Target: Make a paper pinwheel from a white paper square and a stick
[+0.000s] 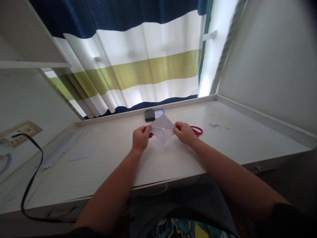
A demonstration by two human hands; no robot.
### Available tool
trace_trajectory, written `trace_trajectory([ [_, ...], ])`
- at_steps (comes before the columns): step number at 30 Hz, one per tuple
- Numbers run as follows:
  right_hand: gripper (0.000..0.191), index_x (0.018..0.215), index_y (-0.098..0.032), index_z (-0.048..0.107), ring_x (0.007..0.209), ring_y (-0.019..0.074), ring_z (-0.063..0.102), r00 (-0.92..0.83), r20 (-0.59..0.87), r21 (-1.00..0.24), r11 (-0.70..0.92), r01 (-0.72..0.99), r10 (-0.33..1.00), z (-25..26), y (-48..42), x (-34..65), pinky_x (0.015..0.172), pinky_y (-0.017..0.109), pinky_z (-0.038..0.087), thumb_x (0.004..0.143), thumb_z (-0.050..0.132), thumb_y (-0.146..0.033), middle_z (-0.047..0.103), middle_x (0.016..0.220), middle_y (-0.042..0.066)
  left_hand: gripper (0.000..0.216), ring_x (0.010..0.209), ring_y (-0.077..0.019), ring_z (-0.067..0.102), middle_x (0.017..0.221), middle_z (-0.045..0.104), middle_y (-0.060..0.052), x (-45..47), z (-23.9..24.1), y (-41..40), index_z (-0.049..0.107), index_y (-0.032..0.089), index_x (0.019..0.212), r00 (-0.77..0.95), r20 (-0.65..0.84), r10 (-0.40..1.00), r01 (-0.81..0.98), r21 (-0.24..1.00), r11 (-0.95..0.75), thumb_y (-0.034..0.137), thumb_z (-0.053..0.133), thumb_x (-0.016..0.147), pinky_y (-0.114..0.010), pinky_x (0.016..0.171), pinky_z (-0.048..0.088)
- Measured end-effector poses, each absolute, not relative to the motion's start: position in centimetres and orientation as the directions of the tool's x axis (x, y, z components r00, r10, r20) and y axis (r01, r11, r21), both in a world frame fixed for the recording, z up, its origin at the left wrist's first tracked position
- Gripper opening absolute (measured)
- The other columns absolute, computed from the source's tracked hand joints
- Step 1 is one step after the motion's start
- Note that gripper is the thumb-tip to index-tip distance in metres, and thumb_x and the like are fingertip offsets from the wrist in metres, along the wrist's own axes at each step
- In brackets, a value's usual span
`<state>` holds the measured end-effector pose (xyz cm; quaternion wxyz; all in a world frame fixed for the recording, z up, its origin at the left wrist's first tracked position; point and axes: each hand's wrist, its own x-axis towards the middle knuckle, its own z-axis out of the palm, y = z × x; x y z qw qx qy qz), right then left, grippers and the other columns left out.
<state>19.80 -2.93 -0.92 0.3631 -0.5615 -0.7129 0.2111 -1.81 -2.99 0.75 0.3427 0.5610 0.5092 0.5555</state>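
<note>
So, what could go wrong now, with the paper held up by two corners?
The paper is pinched only at its side corners by the left hand and right hand, so a pull might tear or crease it. The red scissors lie beside the right hand; a careless move could knock them or nick a finger.

Half-hidden things
The right hand (184,133) covers much of a red item (198,131); folded paper (162,129) overlaps a dark device (149,115); scraps (214,125) too small to tell.
</note>
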Motion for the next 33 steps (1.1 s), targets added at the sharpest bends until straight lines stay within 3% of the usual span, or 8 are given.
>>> trace_trajectory([
  [15,0.027,0.11,-0.014,0.059,0.087,0.0171,0.063,-0.18,0.256,-0.895,0.303,0.329,0.95,-1.5,-2.2,19.9,0.075,0.036,0.054,0.092,0.055,-0.034,0.063,0.105,0.006,0.04,0.057,-0.0113,0.06,0.066,0.065,-0.003,-1.9,0.1,-2.3,0.068,0.012,0.08,-0.12,0.057,0.991,-0.038,0.997,-0.062,0.05,0.072,0.067,-0.027,0.059,0.055],
  [33,0.028,0.111,-0.014,0.059,0.087,0.0171,0.063,-0.202,0.201,-0.964,0.23,0.131,0.958,-1.6,-2.0,19.9,0.075,0.036,0.054,0.092,0.056,-0.034,0.063,0.106,0.007,0.042,0.059,-0.0108,0.061,0.068,0.066,-0.003,-2.0,0.2,-2.3,0.067,0.012,0.081,-0.164,0.086,0.983,-0.075,0.992,-0.1,0.049,0.075,0.063,-0.027,0.062,0.054],
])
